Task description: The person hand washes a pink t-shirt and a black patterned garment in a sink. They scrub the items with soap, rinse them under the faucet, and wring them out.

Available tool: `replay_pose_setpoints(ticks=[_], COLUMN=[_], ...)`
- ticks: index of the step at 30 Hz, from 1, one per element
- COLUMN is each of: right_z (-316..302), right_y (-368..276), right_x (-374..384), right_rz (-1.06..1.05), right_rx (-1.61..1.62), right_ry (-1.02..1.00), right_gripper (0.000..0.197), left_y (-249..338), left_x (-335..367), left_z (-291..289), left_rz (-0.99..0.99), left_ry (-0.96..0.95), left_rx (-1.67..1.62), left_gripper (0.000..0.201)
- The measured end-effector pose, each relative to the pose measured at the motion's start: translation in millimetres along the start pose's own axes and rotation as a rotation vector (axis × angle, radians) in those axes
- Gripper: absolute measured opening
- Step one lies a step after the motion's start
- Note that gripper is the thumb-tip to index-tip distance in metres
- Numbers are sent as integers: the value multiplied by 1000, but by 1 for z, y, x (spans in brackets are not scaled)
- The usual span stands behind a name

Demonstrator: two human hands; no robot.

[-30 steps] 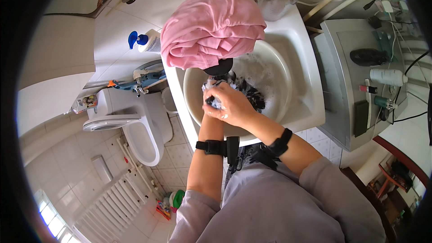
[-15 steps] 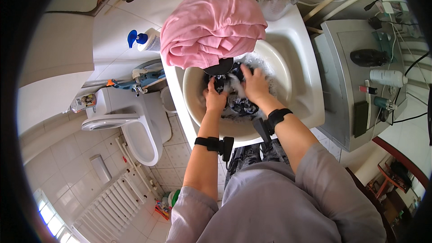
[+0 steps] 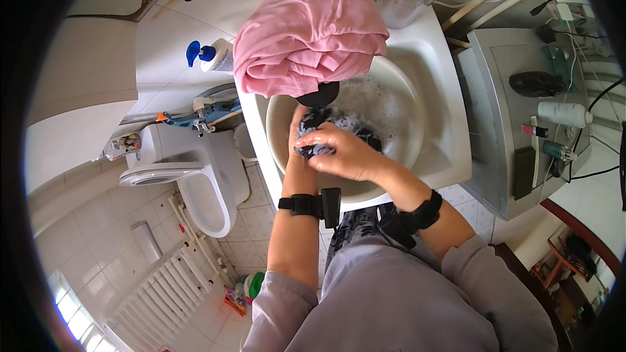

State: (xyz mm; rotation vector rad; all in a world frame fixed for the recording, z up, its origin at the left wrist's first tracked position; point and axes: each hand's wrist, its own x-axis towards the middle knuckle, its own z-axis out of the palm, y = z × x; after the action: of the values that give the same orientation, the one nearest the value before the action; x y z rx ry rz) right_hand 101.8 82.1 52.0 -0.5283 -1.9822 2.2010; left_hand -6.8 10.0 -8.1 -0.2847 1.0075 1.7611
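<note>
A dark cloth (image 3: 318, 117) with a pale pattern, wet and bunched, lies partly in the soapy water of a round cream basin (image 3: 417, 124). The basin sits in a white sink (image 3: 450, 156). Toward the basin's left side, my left hand (image 3: 297, 132) is closed around a bunch of this cloth; some of its fingers are hidden. Across from it, my right hand (image 3: 345, 151) curls its fingers over the same bunch, close against the left hand. Suds float to the right of both hands.
A draped pink cloth (image 3: 310, 32) overhangs the basin's far side. Beside it stand a clear pump bottle (image 3: 407, 0) and a white bottle with a blue pump (image 3: 218, 55). A grey appliance (image 3: 489, 124) is at right, a toilet (image 3: 205, 202) at left.
My right hand has moved left and nearer, from the middle of the basin to my left hand. The cloth is now bunched between both hands.
</note>
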Motion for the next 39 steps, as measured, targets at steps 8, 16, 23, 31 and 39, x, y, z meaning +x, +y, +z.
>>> replay_pose_setpoints(ticks=[8,16,23,31,39], right_z=[-11,-66,-78,-24,31], right_y=[36,106,119,23,2], right_x=[26,29,14,15,7], right_rz=[-33,248,242,223,-221], right_rx=[-606,-701,-918,159,-489], right_ry=[426,643,235,-66,325], right_gripper=[30,32,37,24,20], left_y=[-26,-15,-6,8,-26], left_x=[6,20,22,-4,8], left_z=[-2,-18,-41,6,-54], left_rz=[-118,397,-96,-201,209], left_ry=[337,332,240,100,-337], left_rx=[-5,720,767,-133,85], left_gripper=[27,55,59,60,39])
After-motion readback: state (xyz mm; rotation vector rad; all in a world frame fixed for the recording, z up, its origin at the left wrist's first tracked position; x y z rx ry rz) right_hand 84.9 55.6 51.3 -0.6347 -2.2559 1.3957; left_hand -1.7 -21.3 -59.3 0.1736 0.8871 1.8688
